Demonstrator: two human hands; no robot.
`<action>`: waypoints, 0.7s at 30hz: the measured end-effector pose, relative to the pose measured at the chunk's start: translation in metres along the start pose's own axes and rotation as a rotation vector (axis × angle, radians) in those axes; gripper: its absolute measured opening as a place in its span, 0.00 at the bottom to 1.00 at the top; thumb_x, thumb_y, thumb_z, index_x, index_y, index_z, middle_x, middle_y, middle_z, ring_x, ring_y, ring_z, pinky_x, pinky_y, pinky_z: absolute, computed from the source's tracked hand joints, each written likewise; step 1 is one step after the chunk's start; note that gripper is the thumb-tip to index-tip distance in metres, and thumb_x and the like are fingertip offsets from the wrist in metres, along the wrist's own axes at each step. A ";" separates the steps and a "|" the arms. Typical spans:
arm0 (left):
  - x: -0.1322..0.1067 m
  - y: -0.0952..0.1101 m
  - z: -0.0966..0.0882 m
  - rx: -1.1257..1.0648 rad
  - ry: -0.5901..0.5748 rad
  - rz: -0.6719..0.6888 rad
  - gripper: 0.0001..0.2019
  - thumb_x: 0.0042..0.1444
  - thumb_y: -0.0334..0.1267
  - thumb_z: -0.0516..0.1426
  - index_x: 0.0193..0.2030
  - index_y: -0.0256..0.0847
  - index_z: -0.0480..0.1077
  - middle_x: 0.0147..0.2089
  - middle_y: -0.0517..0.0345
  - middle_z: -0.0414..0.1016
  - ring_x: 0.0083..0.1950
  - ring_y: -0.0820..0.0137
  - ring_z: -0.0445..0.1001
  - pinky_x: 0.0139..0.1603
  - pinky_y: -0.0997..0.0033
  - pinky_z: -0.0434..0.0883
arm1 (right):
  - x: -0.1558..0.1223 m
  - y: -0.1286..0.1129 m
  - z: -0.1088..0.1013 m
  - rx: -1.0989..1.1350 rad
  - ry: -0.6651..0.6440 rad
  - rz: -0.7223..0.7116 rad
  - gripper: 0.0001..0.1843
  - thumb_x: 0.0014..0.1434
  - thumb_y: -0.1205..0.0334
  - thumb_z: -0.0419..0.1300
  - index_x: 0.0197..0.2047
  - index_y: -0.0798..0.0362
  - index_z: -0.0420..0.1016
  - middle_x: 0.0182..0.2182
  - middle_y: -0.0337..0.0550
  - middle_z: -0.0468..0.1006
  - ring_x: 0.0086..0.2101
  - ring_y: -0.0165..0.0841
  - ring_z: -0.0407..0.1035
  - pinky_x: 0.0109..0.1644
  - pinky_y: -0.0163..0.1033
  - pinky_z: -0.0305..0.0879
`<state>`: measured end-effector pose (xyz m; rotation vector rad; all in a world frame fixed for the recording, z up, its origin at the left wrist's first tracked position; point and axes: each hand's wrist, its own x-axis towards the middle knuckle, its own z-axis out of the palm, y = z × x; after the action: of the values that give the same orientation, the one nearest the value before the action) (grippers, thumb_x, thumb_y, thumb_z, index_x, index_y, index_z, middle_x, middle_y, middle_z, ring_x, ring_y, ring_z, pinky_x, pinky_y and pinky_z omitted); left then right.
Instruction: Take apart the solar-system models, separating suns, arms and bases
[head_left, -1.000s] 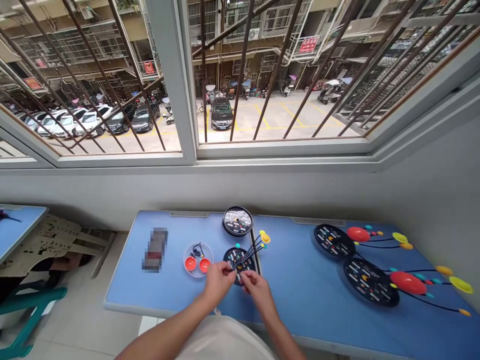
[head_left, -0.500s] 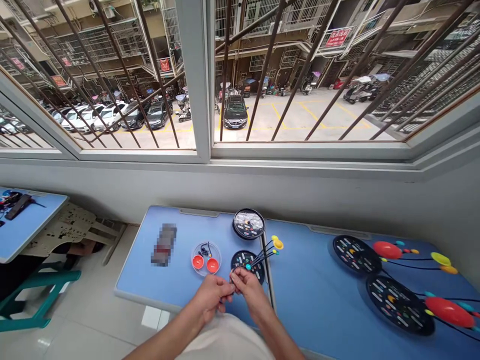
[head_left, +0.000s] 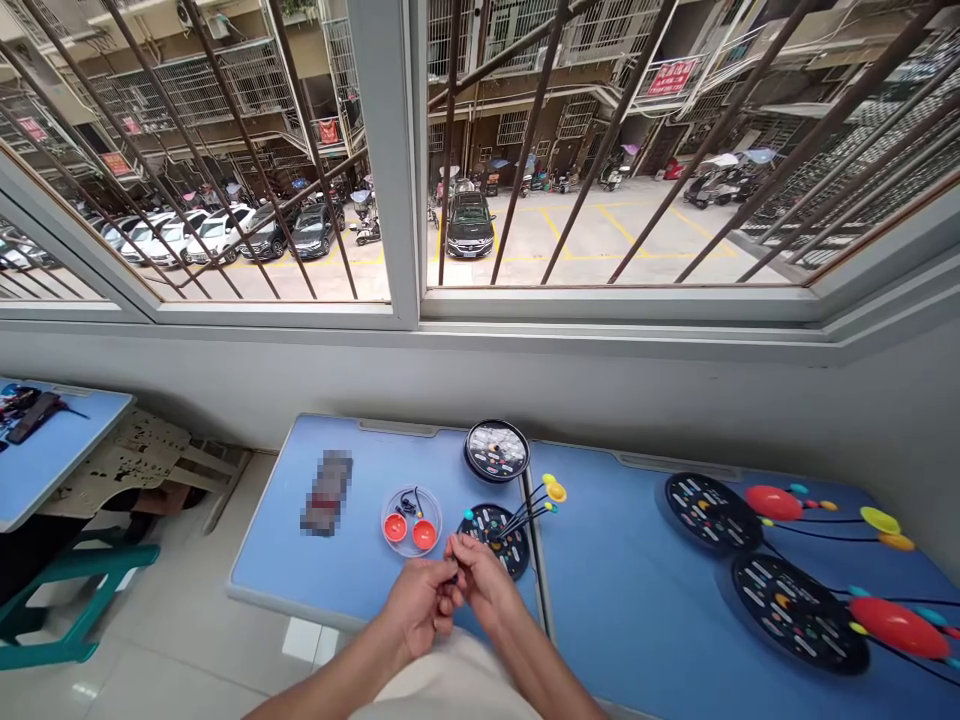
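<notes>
My left hand (head_left: 421,605) and my right hand (head_left: 482,580) meet low in the middle of the head view, fingertips pinched together. Something small and dark shows between the fingers; most of it is hidden, so its kind is unclear. Just above the right fingertips is a small turquoise ball (head_left: 469,515), possibly on the held piece. Behind the hands lies a black printed disc (head_left: 514,553) with thin black rods (head_left: 517,518) ending in yellow and turquoise parts. Left of it, a clear round dish (head_left: 438,503) holds two orange-red half shells (head_left: 424,534) and a small black cable (head_left: 408,503).
Stacked black discs (head_left: 496,450) stand at the table's back edge. On the adjoining right table (head_left: 622,590) are two finished-looking disc models (head_left: 799,610) with red domes. A blurred-out object (head_left: 328,492) lies left. A green stool (head_left: 82,600) and another table (head_left: 112,410) stand further left.
Both hands have shifted slightly left, and the fingers have changed their hold. The turquoise ball has moved left and a little up, from over the disc to its left edge.
</notes>
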<state>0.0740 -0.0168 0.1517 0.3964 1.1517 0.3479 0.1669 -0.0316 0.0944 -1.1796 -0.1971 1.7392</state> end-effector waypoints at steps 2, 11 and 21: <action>-0.001 -0.001 0.000 0.000 0.032 0.001 0.10 0.34 0.42 0.58 0.20 0.36 0.65 0.13 0.65 0.61 0.13 0.83 0.49 0.15 0.80 0.38 | 0.001 0.004 0.002 0.007 0.009 0.002 0.19 0.36 0.50 0.67 0.18 0.53 0.63 0.13 0.29 0.61 0.12 0.19 0.48 0.15 0.29 0.46; -0.022 -0.006 0.009 0.159 0.058 0.096 0.11 0.35 0.43 0.56 0.15 0.35 0.66 0.10 0.61 0.62 0.11 0.81 0.51 0.14 0.77 0.45 | 0.023 -0.045 -0.016 0.057 -0.056 -0.044 0.21 0.43 0.48 0.64 0.19 0.52 0.56 0.14 0.28 0.56 0.14 0.18 0.43 0.17 0.28 0.40; -0.019 0.032 -0.016 0.192 0.112 0.526 0.14 0.39 0.44 0.60 0.21 0.35 0.64 0.20 0.67 0.56 0.20 0.82 0.49 0.20 0.79 0.47 | -0.029 -0.024 0.021 0.003 -0.577 0.234 0.21 0.45 0.46 0.63 0.22 0.53 0.60 0.13 0.29 0.63 0.11 0.18 0.45 0.14 0.28 0.39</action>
<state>0.0501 0.0049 0.1763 0.8622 1.1836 0.7270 0.1668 -0.0348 0.1371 -0.6899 -0.4121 2.2565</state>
